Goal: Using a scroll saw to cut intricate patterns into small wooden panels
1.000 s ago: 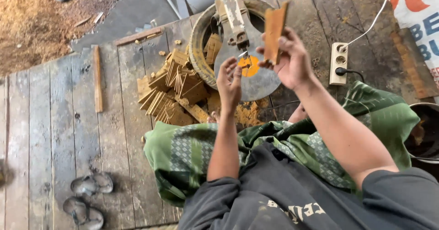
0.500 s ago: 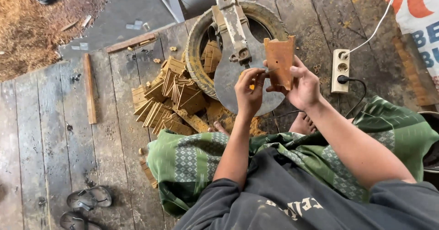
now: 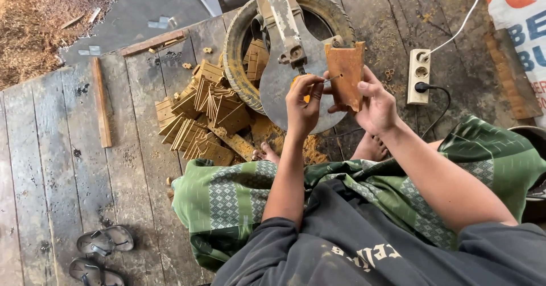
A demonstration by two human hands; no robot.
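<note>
My right hand [image 3: 378, 105] is closed around a flat wooden piece [image 3: 344, 73], thumb on the near face and fingers behind, holding it upright so its face turns toward me and I can see the spot I am working. My left hand [image 3: 301, 101] is pinched narrow on a thin metal pin [image 3: 334, 79], whose tip meets the left edge of the wooden piece; the fine grip lets me steer the point. Both hands hang above the grey metal plate [image 3: 284, 95] of the machine, which rests on an old tyre [image 3: 239, 47] just beyond my feet.

To the left of the tyre a heap of similar cut pieces [image 3: 202, 118] lies fanned on the plank floor [image 3: 57, 166], within easy reach of my left arm. On the right a white power strip [image 3: 420, 75] with a black plug sits close by, its cord trailing toward my knee, so that side is tighter. The floor to the far left is open, with only a wooden stick [image 3: 101, 101] and a pair of sandals [image 3: 99, 252] near me. My green patterned cloth [image 3: 227, 200] covers my lap.
</note>
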